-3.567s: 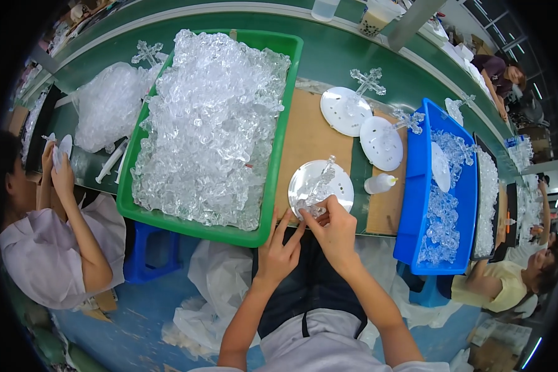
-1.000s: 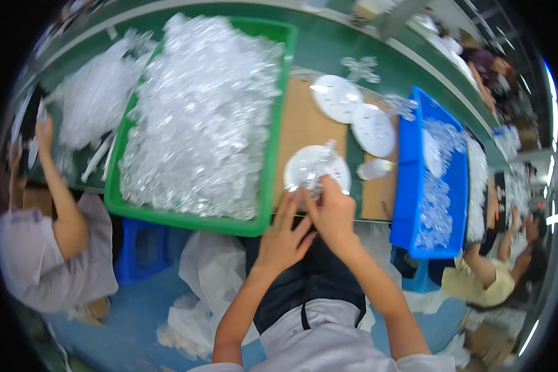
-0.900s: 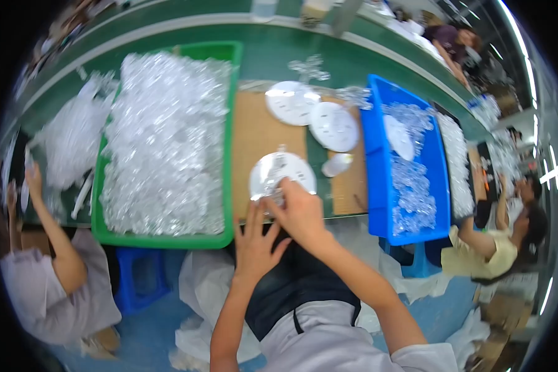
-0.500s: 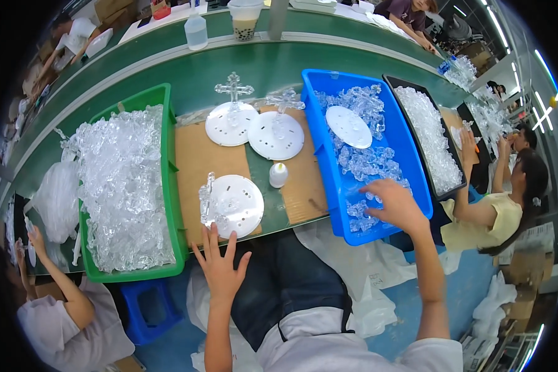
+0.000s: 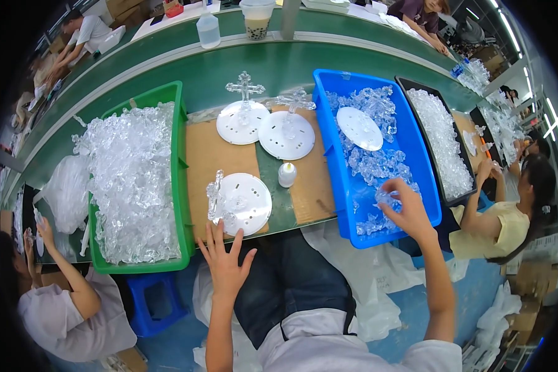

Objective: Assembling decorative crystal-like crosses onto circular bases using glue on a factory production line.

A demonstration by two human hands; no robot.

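My left hand [image 5: 226,263] lies with fingers spread at the table's near edge, fingertips by the rim of a round white disc [image 5: 254,201]. A clear plastic cross [image 5: 215,195] lies at that disc's left side. Over the near part of a blue bin [image 5: 335,180], my right hand [image 5: 412,214] pinches a clear plastic piece [image 5: 386,198] between thumb and fingers. Loose clear pieces [image 5: 375,164] fill much of this bin, and another white disc [image 5: 359,129] rests on them. Farther back, two white discs [image 5: 235,131] each carry an upright clear cross [image 5: 245,87].
A small white bottle [image 5: 287,175] stands between the discs and the blue bin. To the left is a green bin [image 5: 183,186] heaped with clear parts; a black tray [image 5: 459,167] of clear bits sits right. A drink cup [image 5: 257,18] stands behind. Co-workers sit on both sides.
My right hand has lifted slightly among the clear pieces, and its fingers have closed on one. The whole view has shifted a little; my left hand stays by the disc.
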